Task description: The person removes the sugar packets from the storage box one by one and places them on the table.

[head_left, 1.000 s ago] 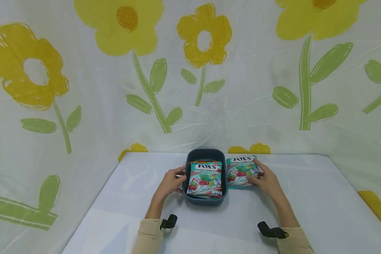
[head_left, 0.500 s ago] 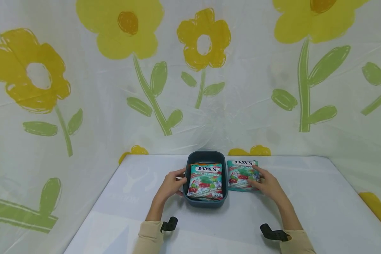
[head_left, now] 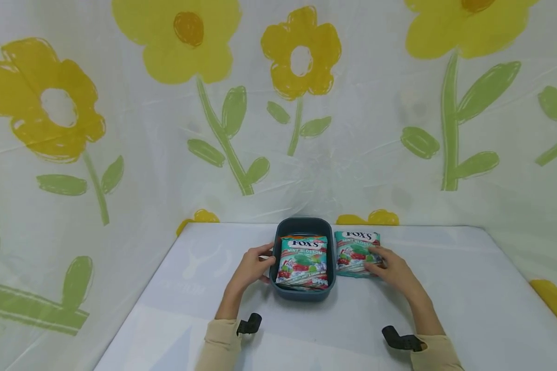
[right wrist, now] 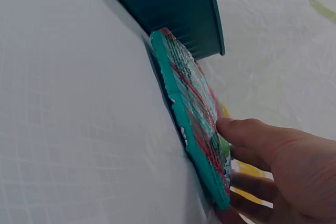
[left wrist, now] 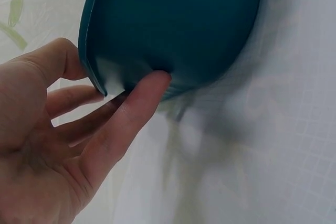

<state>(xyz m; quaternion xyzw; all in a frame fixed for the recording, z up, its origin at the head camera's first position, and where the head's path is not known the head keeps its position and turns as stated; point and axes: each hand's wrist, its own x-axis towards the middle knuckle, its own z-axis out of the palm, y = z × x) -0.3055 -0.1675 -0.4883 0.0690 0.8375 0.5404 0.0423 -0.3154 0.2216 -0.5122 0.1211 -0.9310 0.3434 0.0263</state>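
Note:
A dark teal-blue container (head_left: 282, 292) stands near the far edge of the table, with a Fox's Mint Blossom candy bag (head_left: 301, 264) face up inside it. My left hand (head_left: 250, 265) holds the container's left side, its fingers at the rim and against the outer wall (left wrist: 173, 19). To the right of the container, another Fox's Mint Blossom candy bag (head_left: 350, 253) lies on the table. My right hand (head_left: 392, 269) pinches that bag's right edge, the thumb (right wrist: 241, 129) on its printed face. Some right fingers are partly hidden by the bag.
Under the candy bag in the container, an orange packet edge (head_left: 297, 237) peeks out. The white table (head_left: 301, 335) extends in front and to both sides. A flower-printed curtain (head_left: 353, 175) hangs behind it. Each wrist carries a black mount (head_left: 401, 340).
My right fingers have moved from the bag's far right corner down along its right edge. That bag's far edge has come slightly nearer. My left hand stays on the container.

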